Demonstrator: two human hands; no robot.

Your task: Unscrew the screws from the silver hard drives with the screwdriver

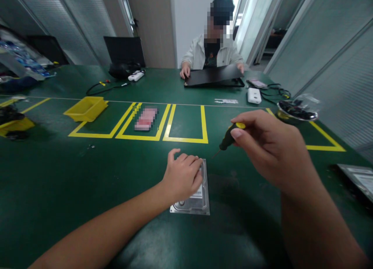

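A silver hard drive (204, 201) lies flat on the green table in front of me, its label partly covered. Over its upper part rests my left hand (183, 176), fingers bent and the index finger and thumb at the drive's right side; what lies under the palm is hidden. My right hand (271, 144) is raised to the right of the drive, fingers closed round a small screwdriver (225, 140) with a dark green and yellow handle. Its thin tip points down and left, above the table and apart from the drive.
Yellow tape (186, 140) marks boxes on the table, with a yellow bin (89, 109) and a blurred pink item (146, 119). At right are a bowl of dark parts (297, 110) and another drive (357, 179). Opposite, a person (214, 51) handles a black panel (214, 76).
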